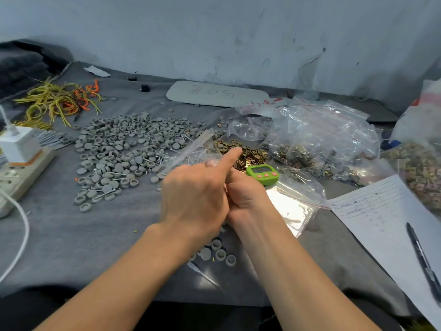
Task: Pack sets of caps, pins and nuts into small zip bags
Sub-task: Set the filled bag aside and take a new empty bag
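My left hand [195, 197] is at the table's middle, index finger stretched toward the brass nuts [249, 155], thumb and other fingers holding a small clear zip bag [191, 151] that sticks out up and left. My right hand [245, 194] is curled into a fist pressed against the left palm; what it holds is hidden. A wide spread of grey caps [124, 144] lies to the left, with thin pins [152, 161] scattered at its right edge. A few more caps [219, 254] lie under my wrists.
A green timer [262, 174] sits just right of my hands, beside empty zip bags [293, 206]. Filled bags [322, 144] pile up at the back right. A paper sheet [381, 211] with a pen [422, 259] lies right; a power strip [21, 173] and wires [55, 101] are left.
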